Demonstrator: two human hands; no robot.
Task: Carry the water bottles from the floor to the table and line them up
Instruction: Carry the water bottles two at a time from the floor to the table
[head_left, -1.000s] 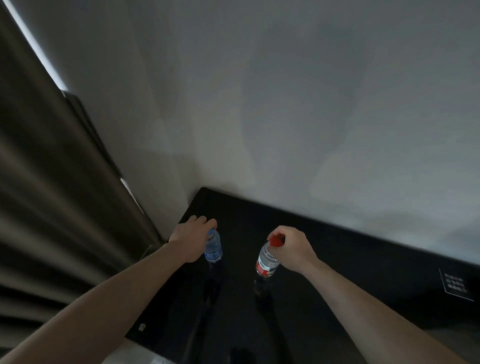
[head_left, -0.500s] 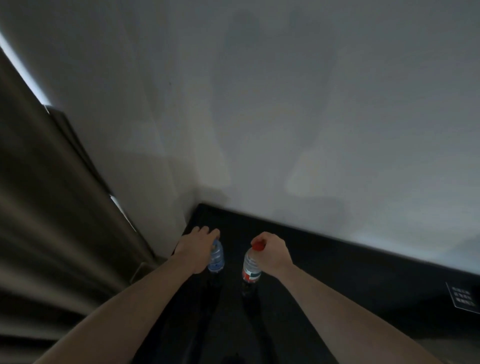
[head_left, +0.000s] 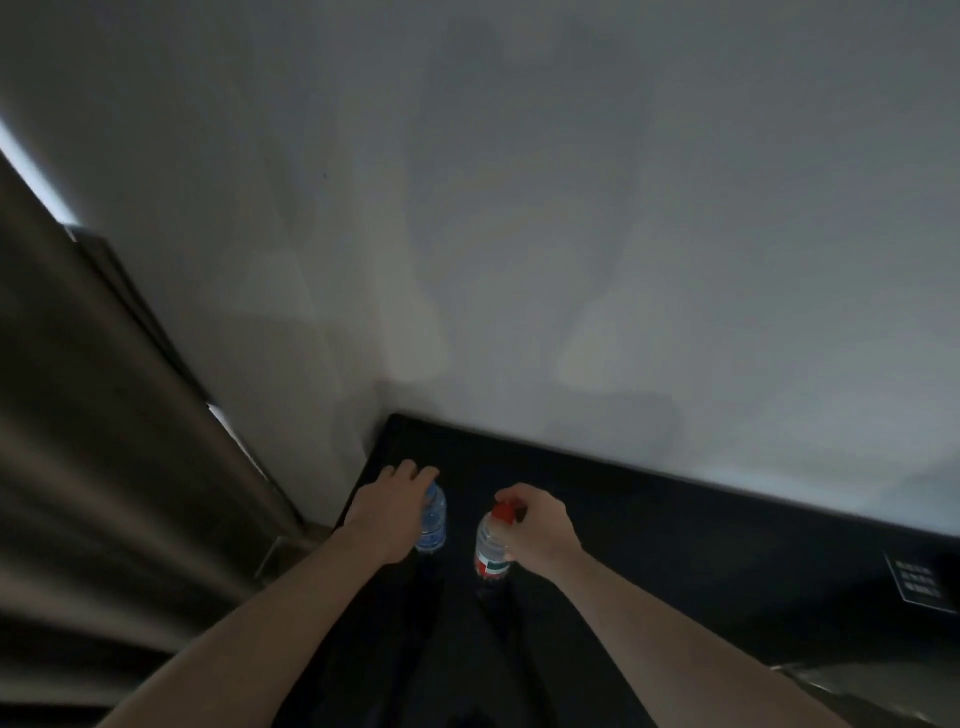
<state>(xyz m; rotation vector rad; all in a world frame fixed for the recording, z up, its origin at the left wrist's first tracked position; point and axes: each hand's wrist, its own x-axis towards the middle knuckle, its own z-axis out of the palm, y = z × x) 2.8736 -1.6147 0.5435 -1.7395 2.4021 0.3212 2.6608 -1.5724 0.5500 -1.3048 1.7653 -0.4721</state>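
Here, my left hand (head_left: 387, 512) wraps blue-label bottle (head_left: 434, 525), right hand (head_left: 537, 527) pinches red-capped bottle (head_left: 492, 548) by neck; both upright, side by side on black table (head_left: 675, 545) near wall, likely forming row.

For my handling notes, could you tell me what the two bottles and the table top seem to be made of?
Red-capped bottle: clear plastic, probably; see-through body, printed label band.
Blue-labelled bottle: likely the same, tinted bluish.
Table: black, glossy, hard; the bottles mirror in it. Glass or lacquer, I cannot tell.
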